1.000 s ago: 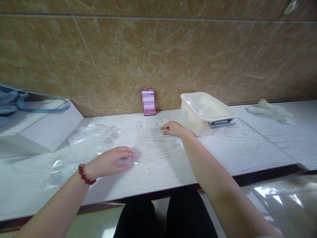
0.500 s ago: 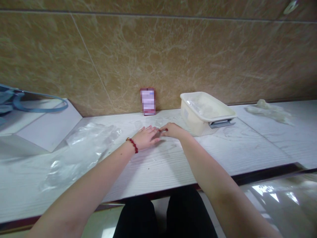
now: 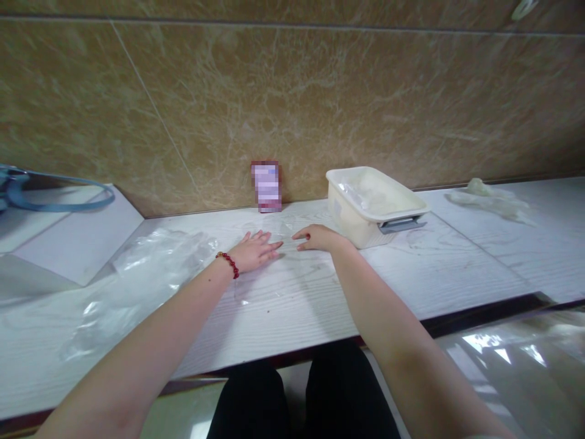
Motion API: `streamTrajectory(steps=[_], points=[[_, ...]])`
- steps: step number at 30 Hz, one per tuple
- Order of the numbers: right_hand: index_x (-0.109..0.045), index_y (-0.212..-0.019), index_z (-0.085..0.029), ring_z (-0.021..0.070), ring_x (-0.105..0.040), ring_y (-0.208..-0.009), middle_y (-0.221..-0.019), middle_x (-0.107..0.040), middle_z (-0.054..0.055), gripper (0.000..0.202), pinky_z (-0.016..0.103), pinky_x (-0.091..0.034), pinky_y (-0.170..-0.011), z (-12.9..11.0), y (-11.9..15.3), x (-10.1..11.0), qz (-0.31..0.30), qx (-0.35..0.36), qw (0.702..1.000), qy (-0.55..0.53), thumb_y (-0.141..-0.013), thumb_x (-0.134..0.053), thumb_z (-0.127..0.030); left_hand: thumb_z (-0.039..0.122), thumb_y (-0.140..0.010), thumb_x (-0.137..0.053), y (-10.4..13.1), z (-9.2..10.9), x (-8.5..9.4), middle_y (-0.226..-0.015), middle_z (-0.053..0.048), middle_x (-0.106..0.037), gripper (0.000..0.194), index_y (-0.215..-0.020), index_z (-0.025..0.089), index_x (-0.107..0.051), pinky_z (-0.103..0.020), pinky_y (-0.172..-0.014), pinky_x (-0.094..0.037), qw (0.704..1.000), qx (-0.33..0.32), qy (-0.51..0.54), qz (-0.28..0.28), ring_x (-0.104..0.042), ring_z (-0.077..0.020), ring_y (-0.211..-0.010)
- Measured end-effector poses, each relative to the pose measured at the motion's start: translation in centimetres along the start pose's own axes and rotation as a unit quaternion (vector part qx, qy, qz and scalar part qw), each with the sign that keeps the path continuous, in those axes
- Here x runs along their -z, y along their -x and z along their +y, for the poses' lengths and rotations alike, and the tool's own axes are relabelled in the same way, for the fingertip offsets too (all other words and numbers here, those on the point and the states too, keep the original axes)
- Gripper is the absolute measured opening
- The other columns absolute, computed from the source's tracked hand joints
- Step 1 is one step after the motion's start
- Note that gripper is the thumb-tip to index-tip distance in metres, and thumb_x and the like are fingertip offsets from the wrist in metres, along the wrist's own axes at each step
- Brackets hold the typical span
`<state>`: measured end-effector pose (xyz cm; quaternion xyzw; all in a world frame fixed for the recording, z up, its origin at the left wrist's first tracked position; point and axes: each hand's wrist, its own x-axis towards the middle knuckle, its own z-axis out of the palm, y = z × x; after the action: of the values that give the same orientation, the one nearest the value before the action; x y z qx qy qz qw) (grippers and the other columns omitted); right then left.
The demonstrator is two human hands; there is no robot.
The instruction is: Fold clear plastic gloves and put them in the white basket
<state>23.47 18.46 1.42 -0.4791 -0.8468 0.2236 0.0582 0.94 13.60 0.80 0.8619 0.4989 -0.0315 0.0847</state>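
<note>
My left hand (image 3: pixel 256 250), with a dark red bead bracelet (image 3: pixel 228 264) at the wrist, lies palm down with its fingers spread. Beneath it a thin clear plastic bag (image 3: pixel 262 294) lies flat on the white wood-grain table (image 3: pixel 292 323); its outline is hard to make out. My right hand (image 3: pixel 316 238) hovers or rests at the bag's right side, thumb and forefinger apart and nothing visible between them. A heap of crumpled clear plastic (image 3: pixel 146 274) is left of my left hand.
A cream plastic bin (image 3: pixel 354 222) with a grey clip stands right, clear plastic inside. Against the marbled wall (image 3: pixel 292 110) leans a phone (image 3: pixel 267 189). A white box (image 3: pixel 77 244) with a blue strap (image 3: pixel 59 204) is left. A crumpled translucent glove-like item (image 3: pixel 491 200) lies far right.
My left hand has slid left, away from my right hand, and its fingers have spread. My right thumb and forefinger have parted. The view has shifted slightly.
</note>
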Motion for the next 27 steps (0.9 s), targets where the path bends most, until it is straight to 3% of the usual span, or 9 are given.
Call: streamTrajectory(steps=[4,10,13,15,20,23,27], points=[[-0.059,-0.105,-0.03,0.0159,-0.057,-0.089,-0.104,-0.061,-0.001,0.043,0.023,-0.042,-0.075,0.4,-0.2,-0.1,-0.003,0.008,1.0,-0.002,-0.063,-0.064,-0.039,0.054,-0.083,-0.017,-0.1,-0.2,0.1,-0.139,-0.008,-0.024,0.053,-0.127,0.031,-0.035,-0.052,-0.099,-0.01,1.0,-0.003,0.018,0.001,-0.014,-0.0274,-0.128],[-0.06,-0.104,-0.03,0.015,-0.057,-0.085,-0.099,-0.063,-0.001,0.038,0.022,-0.041,-0.072,-0.7,0.4,0.4,-0.018,-0.01,0.999,0.038,-0.066,-0.062,-0.032,0.046,-0.085,-0.014,-0.7,-0.6,0.4,-0.134,-0.009,-0.035,0.054,-0.127,0.019,-0.034,-0.045,-0.102,-0.012,0.997,0.034,0.065,0.026,-0.022,-0.0208,-0.126],[-0.06,-0.101,-0.036,0.0202,-0.055,-0.087,-0.099,-0.062,0.001,0.03,0.031,-0.039,-0.074,-2.1,2.3,0.4,0.007,-0.042,0.989,0.143,-0.072,-0.056,-0.036,0.045,-0.086,-0.015,-0.8,-0.7,0.9,-0.129,-0.009,-0.041,0.051,-0.122,0.018,-0.038,-0.041,-0.103,-0.01,0.994,0.034,0.093,0.04,-0.033,-0.0171,-0.121],[-0.061,-0.099,-0.038,0.0238,-0.052,-0.09,-0.097,-0.061,0.005,0.025,0.038,-0.035,-0.076,-3.0,4.1,0.1,0.053,-0.027,0.971,0.233,-0.078,-0.048,-0.034,0.047,-0.085,-0.015,-0.9,-0.7,1.2,-0.124,-0.007,-0.048,0.051,-0.119,0.019,-0.041,-0.04,-0.104,-0.007,0.992,0.034,0.109,0.046,-0.041,-0.016,-0.115],[-0.064,-0.091,-0.029,0.0233,-0.048,-0.09,-0.094,-0.058,0.009,0.026,0.039,-0.03,-0.075,-4.0,8.2,-0.5,0.08,0.018,0.946,0.315,-0.081,-0.041,-0.022,0.048,-0.084,-0.018,-1.0,-1.0,1.7,-0.117,-0.006,-0.053,0.05,-0.115,0.019,-0.044,-0.041,-0.104,-0.007,0.993,0.027,0.105,0.051,-0.046,-0.0164,-0.11],[-0.061,-0.096,-0.027,0.0219,-0.048,-0.09,-0.097,-0.057,0.008,0.024,0.036,-0.029,-0.075,-3.8,9.8,-0.6,0.089,0.037,0.953,0.287,-0.082,-0.042,-0.029,0.044,-0.083,-0.027,0.6,-1.4,2.2,-0.123,-0.009,-0.048,0.046,-0.115,0.016,-0.045,-0.039,-0.103,-0.015,0.994,0.011,0.062,0.09,-0.037,-0.0187,-0.118],[-0.057,-0.105,-0.027,0.0198,-0.047,-0.093,-0.103,-0.055,0.007,0.028,0.033,-0.029,-0.077,-3.2,11.4,-0.9,0.081,0.123,0.956,0.254,-0.082,-0.043,-0.034,0.036,-0.081,-0.037,5.7,-1.5,2.5,-0.12,-0.006,-0.051,0.034,-0.102,0.018,-0.056,-0.032,-0.1,-0.026,0.993,-0.082,0.026,0.08,-0.038,-0.0169,-0.117]])
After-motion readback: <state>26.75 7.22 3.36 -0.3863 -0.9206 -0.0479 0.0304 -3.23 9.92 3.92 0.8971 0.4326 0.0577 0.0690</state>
